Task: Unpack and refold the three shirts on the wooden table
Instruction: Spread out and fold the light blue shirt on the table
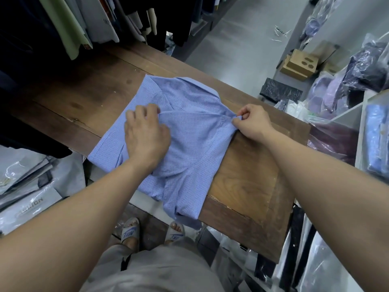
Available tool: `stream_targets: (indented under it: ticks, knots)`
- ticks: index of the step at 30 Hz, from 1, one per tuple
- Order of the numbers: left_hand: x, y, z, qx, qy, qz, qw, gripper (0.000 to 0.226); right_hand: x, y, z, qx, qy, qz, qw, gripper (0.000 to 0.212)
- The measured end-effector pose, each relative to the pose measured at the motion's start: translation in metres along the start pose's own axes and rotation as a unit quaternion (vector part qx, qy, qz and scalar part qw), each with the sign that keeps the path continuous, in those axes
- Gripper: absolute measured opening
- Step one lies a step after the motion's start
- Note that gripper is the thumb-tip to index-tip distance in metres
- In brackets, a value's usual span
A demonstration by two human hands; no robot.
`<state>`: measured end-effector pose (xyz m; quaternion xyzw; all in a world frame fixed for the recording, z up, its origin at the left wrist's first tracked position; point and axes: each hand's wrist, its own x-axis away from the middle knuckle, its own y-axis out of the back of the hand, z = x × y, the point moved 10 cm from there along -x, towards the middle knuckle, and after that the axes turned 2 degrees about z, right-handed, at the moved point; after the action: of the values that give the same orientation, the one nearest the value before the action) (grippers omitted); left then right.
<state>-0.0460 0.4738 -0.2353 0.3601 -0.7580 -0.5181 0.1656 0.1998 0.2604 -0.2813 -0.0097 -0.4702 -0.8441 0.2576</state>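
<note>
A light blue checked shirt (189, 140) lies partly folded in the middle of the frame on the wooden table (248, 180), its collar end toward the top of the picture and its lower end hanging over the near table edge. A straight fold runs across it between the two hands. The left hand (145, 131) sits on the shirt left of centre, knuckles up, its fingers curled down and gripping the cloth at the left end of that fold. The right hand (250, 121) is at the shirt's right edge, pinching a bit of fabric between thumb and forefinger just above the table. Dark and pale hanging clothes (69, 24) fill the upper left. A cardboard box (299, 65) stands on the grey floor at the upper right, with bagged garments (366, 66) on white shelves along the right edge. At the bottom centre are two feet in sandals (130, 230).
</note>
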Motion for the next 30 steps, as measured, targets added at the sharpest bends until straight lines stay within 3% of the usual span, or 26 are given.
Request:
stream_targets:
  ticks: [4,7,16,18,22,27,30]
  knots:
    - [0.019,-0.012,-0.04,0.025,-0.138,0.083,0.987,0.021,0.003,-0.001,0.002,0.0,0.004,-0.027,1.0,0.013]
    - [0.041,-0.021,-0.042,0.008,-0.194,0.126,0.973,0.035,0.005,-0.001,0.002,-0.007,0.0,-0.039,0.999,0.021]
    - [0.094,-0.007,-0.004,-0.037,-0.268,0.128,0.954,0.058,0.02,-0.001,-0.002,-0.001,-0.044,-0.022,0.999,0.037]
    - [0.106,-0.009,0.002,-0.053,-0.269,0.159,0.948,0.064,0.022,-0.001,-0.003,-0.011,-0.05,-0.022,0.998,0.038]
    - [0.124,-0.043,0.024,-0.105,-0.209,0.298,0.925,0.082,0.024,0.002,-0.004,-0.041,-0.067,-0.053,0.996,0.036]
    - [0.141,-0.066,0.047,0.116,-0.093,0.417,0.897,0.052,0.027,0.0,0.0,-0.071,-0.067,-0.086,0.991,0.031]
    - [0.149,-0.064,0.058,0.285,0.058,0.449,0.845,0.028,0.027,0.001,0.001,-0.079,-0.072,-0.105,0.989,0.029]
